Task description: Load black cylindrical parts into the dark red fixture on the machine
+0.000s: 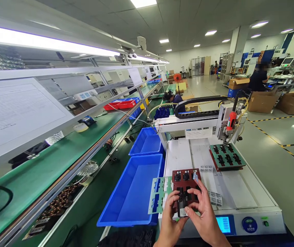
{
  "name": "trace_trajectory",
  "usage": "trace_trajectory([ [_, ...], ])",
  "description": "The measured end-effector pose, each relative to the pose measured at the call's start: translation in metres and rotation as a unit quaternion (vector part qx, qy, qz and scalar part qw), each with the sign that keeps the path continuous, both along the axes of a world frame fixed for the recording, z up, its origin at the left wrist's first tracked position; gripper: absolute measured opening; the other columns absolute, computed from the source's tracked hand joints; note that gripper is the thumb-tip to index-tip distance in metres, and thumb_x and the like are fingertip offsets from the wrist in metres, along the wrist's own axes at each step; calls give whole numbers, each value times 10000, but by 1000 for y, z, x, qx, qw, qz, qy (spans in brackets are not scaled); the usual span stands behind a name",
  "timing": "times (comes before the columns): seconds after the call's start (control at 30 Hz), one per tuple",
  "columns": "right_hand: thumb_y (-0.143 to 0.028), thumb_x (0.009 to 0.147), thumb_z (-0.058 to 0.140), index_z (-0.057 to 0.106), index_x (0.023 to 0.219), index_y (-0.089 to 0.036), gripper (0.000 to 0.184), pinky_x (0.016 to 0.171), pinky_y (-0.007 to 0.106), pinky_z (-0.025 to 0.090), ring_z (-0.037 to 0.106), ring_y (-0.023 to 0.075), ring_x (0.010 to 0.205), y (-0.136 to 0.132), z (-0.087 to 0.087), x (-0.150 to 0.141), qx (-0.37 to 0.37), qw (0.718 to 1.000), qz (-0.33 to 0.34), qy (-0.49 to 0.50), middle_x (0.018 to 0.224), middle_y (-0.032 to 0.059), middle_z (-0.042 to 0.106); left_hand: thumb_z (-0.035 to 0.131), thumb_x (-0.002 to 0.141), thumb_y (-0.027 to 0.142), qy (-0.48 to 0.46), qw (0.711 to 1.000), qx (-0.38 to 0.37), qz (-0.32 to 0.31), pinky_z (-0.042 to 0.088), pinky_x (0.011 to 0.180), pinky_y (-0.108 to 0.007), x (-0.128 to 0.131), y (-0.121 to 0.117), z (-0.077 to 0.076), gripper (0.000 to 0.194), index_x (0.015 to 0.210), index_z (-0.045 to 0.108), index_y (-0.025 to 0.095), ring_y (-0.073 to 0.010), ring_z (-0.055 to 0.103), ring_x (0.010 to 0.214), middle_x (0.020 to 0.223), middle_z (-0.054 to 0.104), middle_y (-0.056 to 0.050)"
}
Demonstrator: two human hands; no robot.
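Note:
A small black plastic part [180, 201] with a white label [183, 212] at its lower end is held up between both hands. My left hand [170, 216] grips its left side with thumb and fingers. From the right, my right hand [204, 212] pinches it, the thumb on the label. At the right fingertips is another small whitish label [195, 177]; whether it sticks to a finger cannot be made out. Behind the hands lies a dark red fixture [180, 172] holding several black parts, partly hidden. A green slotted plate [156, 195] juts out on its left.
Two blue bins [130, 192] stand left of the white bench machine [180, 154]. Label sheets [215, 198] lie on its bed. A second loaded fixture [228, 157] sits under the screwdriver head [231, 120]. A green conveyor [67, 151] runs along the left. Other people sit farther off.

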State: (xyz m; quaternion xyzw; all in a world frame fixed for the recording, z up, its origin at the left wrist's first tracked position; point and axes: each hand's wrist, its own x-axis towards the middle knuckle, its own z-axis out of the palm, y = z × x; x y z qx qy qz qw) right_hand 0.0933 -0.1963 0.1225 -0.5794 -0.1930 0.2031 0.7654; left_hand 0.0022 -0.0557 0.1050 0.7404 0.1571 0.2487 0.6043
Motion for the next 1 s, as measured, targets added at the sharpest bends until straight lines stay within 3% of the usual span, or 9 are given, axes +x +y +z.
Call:
trace_trajectory([
  [0.17,-314,1009,612,274,1635,-427,721,837,453,698,627,329,1260,0,3,-7,-36,992,-35,-112,1606,147,394,859,826,254,0,1000,3,-4,621,1002,-443,-4,2,-1,529,1278,585,284,-355,556,1404,1463,543,-160],
  [0.37,-276,1061,506,286,1632,-418,629,894,440,694,591,302,1318,4,5,-15,-46,990,-43,-125,1605,134,381,853,828,205,-33,999,19,-2,618,1017,-428,-2,1,-5,580,1323,567,303,-333,570,1399,1454,547,-147],
  [0.5,-275,1001,626,269,1635,-397,738,910,465,683,642,305,1245,7,3,-10,-57,989,-73,-119,1661,144,315,846,824,173,-57,997,46,0,645,962,-412,-2,4,-3,612,1344,553,308,-338,606,1361,1461,543,-156],
  [0.63,-203,847,744,219,1647,-357,970,877,479,675,590,370,1322,16,2,-5,-84,981,-85,-151,1671,161,296,712,903,123,-44,987,152,-15,671,851,-348,-6,13,-3,508,1354,576,313,-317,618,1345,1454,562,-160],
  [0.77,-138,788,716,205,1657,-348,1030,1033,557,593,478,404,1437,32,-11,-7,-128,966,-56,-220,1693,143,259,653,900,98,-37,970,240,-22,574,1092,-494,-10,19,-18,484,1334,635,309,-314,596,1375,1432,616,-141],
  [0.83,-162,806,719,224,1650,-341,994,1104,559,547,481,376,1437,41,-27,1,-117,973,-20,-196,1660,139,321,732,866,161,-11,985,170,20,556,1108,-514,-11,20,-25,474,1313,642,291,-329,614,1349,1414,629,-141],
  [0.93,-270,888,712,240,1626,-323,877,1124,531,537,565,309,1346,59,-64,31,-60,989,-24,-132,1501,134,495,904,739,310,38,991,-61,109,624,982,-450,-10,21,-27,694,1347,572,263,-327,695,1204,1344,651,-140],
  [1.0,-325,906,708,309,1594,-326,795,1159,563,496,556,314,1355,74,-90,58,-80,985,-70,-136,1577,139,405,963,666,370,47,971,-188,142,628,949,-415,-11,23,-22,836,1382,545,265,-299,722,1122,1319,664,-121],
])
